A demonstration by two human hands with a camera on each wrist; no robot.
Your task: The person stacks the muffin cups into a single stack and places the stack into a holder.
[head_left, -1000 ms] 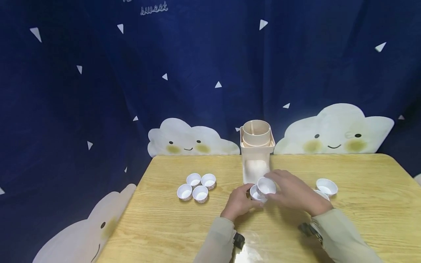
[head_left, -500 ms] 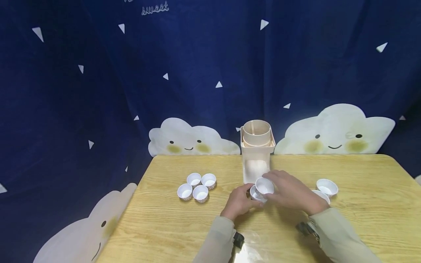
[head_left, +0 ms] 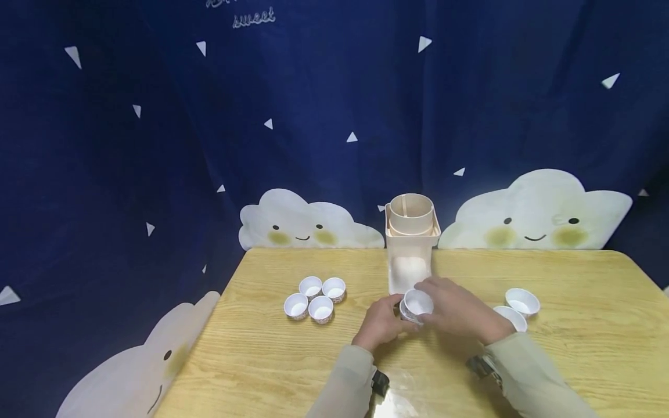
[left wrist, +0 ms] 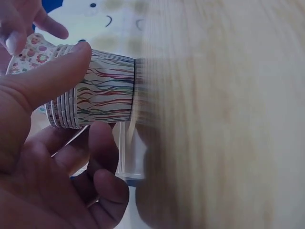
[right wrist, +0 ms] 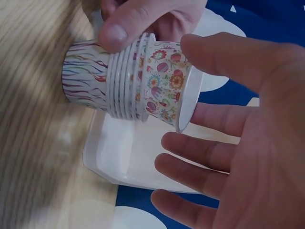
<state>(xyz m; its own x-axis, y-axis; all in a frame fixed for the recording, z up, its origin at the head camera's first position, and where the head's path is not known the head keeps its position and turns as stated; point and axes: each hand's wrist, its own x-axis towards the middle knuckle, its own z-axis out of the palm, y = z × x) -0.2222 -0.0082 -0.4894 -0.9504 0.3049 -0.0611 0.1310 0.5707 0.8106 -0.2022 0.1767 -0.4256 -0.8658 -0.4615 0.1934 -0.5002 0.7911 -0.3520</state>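
A nested stack of paper cups stands on the wooden table; its lowest cup has wavy coloured stripes, and several rims are packed above it. My left hand grips this stack round the side, thumb across the rims in the left wrist view. At the top sits a flower-patterned paper cup, its lower part inside the stack. My right hand pinches that cup near its rim between thumb and index finger. The other right fingers are stretched out below, apart from the cup.
A beige dispenser-like holder with a round tube on top stands just behind the stack. Several white-lined cups cluster at the left. Two more cups are at the right, beyond my right wrist. A dark blue curtain hangs behind.
The right hand has moved slightly left and down with the flower-patterned cup, which now lines up with the stack. The left hand keeps its grip in place. The head view has shifted a little.
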